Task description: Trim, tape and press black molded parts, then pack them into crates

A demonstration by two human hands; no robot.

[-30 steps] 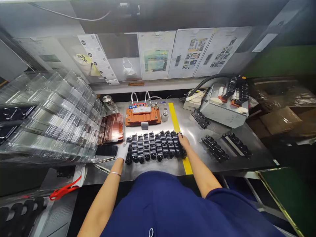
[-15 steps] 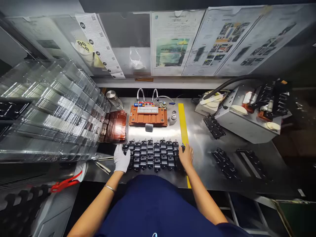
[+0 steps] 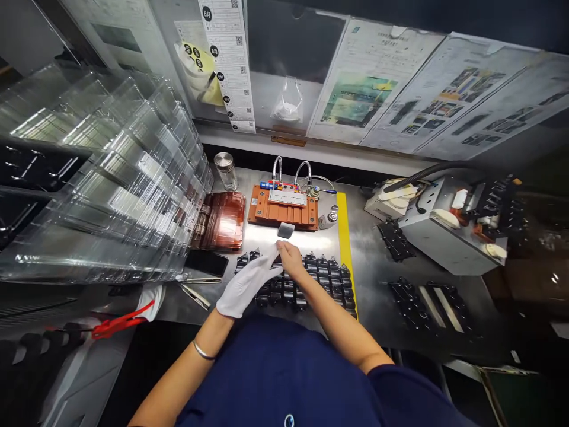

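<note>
My left hand (image 3: 249,283), in a white glove, reaches over rows of black moulded parts (image 3: 331,284) with its fingers stretched out and the thumb apart. Bare, my right hand (image 3: 291,261) meets the gloved fingertips and is closed on the end of the white glove. Both hands partly cover the black parts. Just beyond the fingertips a small grey pad (image 3: 285,230) lies on the metal table. Behind it stands an orange-brown fixture (image 3: 287,212) with two curved metal handles and a white perforated block.
Stacked clear trays (image 3: 133,178) rise at the left, beside reddish transparent sheets (image 3: 222,222). A glass jar (image 3: 226,172), phone (image 3: 207,263), tweezers (image 3: 195,295) and red-handled tool (image 3: 120,323) are nearby. Right of the yellow tape (image 3: 344,231) stand a grey machine box (image 3: 448,231) and more black parts (image 3: 409,305).
Both hands have left the two ends of the black rows and come together over the middle. My right hand has taken hold of the glove's fingertip. The view has shifted and tilted.
</note>
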